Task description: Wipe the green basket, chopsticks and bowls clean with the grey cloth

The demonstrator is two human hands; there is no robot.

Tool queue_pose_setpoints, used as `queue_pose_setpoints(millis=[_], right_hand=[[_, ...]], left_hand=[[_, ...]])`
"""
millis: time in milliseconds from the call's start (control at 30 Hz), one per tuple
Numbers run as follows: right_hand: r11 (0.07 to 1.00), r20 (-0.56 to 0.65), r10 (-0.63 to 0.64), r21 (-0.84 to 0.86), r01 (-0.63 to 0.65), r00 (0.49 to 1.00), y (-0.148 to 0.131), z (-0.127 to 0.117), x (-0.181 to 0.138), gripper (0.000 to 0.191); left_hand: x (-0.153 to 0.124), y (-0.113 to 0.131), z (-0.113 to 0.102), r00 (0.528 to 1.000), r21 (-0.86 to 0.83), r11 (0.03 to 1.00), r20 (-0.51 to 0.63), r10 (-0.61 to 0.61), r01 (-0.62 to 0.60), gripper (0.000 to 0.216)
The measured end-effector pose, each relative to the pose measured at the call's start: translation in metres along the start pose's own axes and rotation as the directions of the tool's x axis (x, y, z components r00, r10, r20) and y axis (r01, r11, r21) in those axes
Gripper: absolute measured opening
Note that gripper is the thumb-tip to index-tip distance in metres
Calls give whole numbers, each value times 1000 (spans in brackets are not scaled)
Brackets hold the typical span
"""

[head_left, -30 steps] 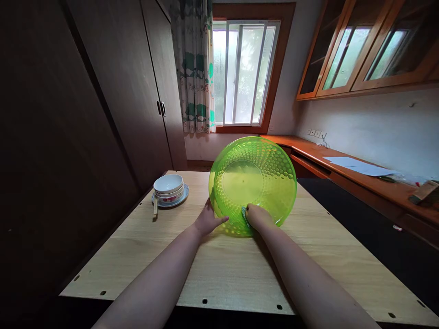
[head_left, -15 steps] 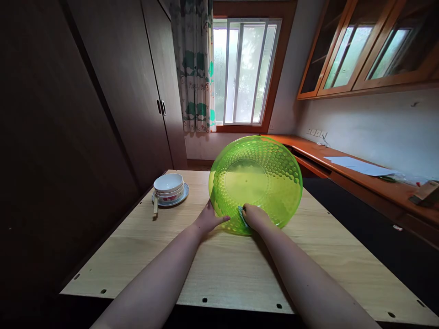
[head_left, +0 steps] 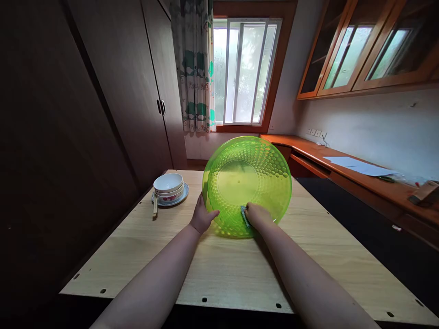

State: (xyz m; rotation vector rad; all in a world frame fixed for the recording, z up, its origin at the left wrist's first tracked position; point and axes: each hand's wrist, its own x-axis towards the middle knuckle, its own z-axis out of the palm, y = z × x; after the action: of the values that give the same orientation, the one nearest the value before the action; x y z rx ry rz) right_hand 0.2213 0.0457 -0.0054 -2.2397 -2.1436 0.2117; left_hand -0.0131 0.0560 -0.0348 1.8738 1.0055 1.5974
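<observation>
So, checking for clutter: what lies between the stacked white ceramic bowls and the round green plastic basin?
Head view: round bluish plate's rim, then pale wooden tabletop up to the green basin.

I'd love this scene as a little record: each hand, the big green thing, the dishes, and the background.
Left hand: holding the edge of the green basin, thumb inside
Right hand: gripping what looks like a cloth at the inner wall
Basin position: tilted up on the table, open side toward the camera
Dishes: stacked bowls on a plate, chopsticks alongside
Background: window, patterned curtain
</observation>
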Motion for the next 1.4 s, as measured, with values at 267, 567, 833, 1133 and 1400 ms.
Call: queue_pose_setpoints(millis=[267, 567, 833, 1133, 1400], right_hand=[[959, -12, -279, 42, 280, 960, -16, 6, -10, 34], [997, -20, -65, 29, 65, 998, -4, 4, -2, 32], [982, 7, -186, 17, 186, 982, -8, 0, -8, 33], [990, 12, -134, 40, 133, 991, -8, 0, -6, 35], [999, -12, -47, 10, 47, 999, -3, 0, -2, 35]], left_hand=[[-1, -1, 1, 1000, 21, 1000, 6, 12, -12, 83], [1, 7, 0, 999, 55, 998, -13, 38, -37, 83], [0, 4, 0, 1000, 28, 999, -3, 16, -16, 82], [-1, 1, 0, 1000, 38, 999, -1, 23, -23, 82], [1, 4, 2, 1000, 130, 991, -1, 17, -17, 80]])
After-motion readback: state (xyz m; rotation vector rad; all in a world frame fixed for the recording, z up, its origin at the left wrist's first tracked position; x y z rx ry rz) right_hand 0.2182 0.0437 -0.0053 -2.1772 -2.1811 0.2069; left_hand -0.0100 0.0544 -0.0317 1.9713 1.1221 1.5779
